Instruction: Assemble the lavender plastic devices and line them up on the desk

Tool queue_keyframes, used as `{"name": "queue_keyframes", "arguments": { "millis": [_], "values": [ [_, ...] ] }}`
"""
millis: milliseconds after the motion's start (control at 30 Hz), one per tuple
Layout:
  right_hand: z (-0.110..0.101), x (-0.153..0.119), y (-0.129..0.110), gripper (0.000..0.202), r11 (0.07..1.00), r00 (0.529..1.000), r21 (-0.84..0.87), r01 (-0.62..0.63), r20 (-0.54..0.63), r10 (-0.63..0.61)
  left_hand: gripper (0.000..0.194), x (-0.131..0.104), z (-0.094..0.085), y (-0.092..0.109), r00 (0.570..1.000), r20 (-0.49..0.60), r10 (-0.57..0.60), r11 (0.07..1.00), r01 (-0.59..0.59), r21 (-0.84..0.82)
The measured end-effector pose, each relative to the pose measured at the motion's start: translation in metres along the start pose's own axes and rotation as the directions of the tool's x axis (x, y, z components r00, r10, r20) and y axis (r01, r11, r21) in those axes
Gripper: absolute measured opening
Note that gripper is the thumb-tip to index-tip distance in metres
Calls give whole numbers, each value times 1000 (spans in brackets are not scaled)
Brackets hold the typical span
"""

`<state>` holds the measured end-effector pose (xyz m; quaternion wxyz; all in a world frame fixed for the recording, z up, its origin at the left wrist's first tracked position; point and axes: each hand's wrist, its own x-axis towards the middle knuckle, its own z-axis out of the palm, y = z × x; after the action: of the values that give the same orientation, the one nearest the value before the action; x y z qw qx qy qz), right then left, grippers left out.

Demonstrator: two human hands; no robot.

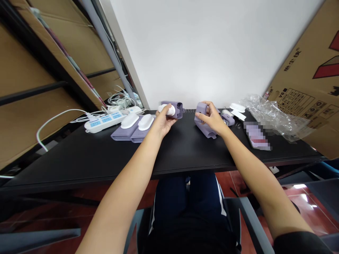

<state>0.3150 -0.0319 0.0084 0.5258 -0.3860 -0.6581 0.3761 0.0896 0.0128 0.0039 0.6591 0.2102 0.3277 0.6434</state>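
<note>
Cardboard box [307,83] on my right: "V6" in dark print with a solid dark mark beside it, next to a ruled table [293,102], fine print too small for me. Larger dark characters higher up, small ® at their end; can't read them surely. Round symbols by the table, unclear. Phone [256,136] screen pixelated, nothing legible. Power strip [104,122]: no text I can read.

both forearms [134,180] reaching forward
</note>
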Motion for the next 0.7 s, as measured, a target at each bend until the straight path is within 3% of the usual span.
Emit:
{"name": "queue_keyframes", "arguments": {
  "millis": [133, 300, 467, 700],
  "values": [
    [4, 1, 4, 67, 998, 998, 27, -55, -3, 55, 59, -6, 5, -11, 990, -31, 135, 987, -132, 92],
    [8, 0, 9, 67, 995, 993, 18, -101, -53, 102, 87, -7, 6, -17, 983, -18, 182, 978, -179, 109],
    [12, -2, 10, 66, 993, 993, 17, -114, -24, 114, 105, -11, 7, -15, 974, -15, 226, 971, -223, 89],
    [14, 0, 13, 67, 994, 994, 14, -108, -10, 108, 122, -23, 17, -32, 995, 69, 75, 990, -82, 111]
  ]
}}
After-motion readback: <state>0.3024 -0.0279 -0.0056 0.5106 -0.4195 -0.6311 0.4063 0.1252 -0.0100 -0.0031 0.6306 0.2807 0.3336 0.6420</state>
